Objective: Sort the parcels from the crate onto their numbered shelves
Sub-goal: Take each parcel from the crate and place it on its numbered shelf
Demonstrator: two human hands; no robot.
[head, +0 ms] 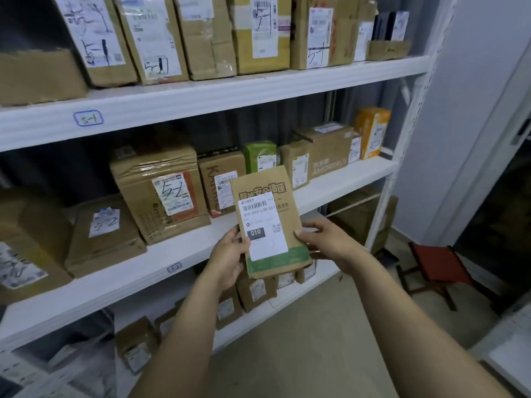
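Note:
I hold a flat brown paper parcel (268,193) upright in front of the shelving, its white shipping label with a barcode and a black "010" box facing me. My left hand (228,255) grips its lower left edge. My right hand (323,237) grips its right edge. The parcel hangs in the air just in front of the middle shelf (178,258), which carries a small "5-2" tag. Above it is the upper shelf (178,103) tagged "5-1". The crate is out of view.
Cardboard boxes marked "5-1" (152,38) fill the upper shelf; boxes marked "5-2" (163,193) stand on the middle one. More small boxes (255,291) sit on a lower shelf. A red stool (439,265) stands on the floor at the right, by a white wall.

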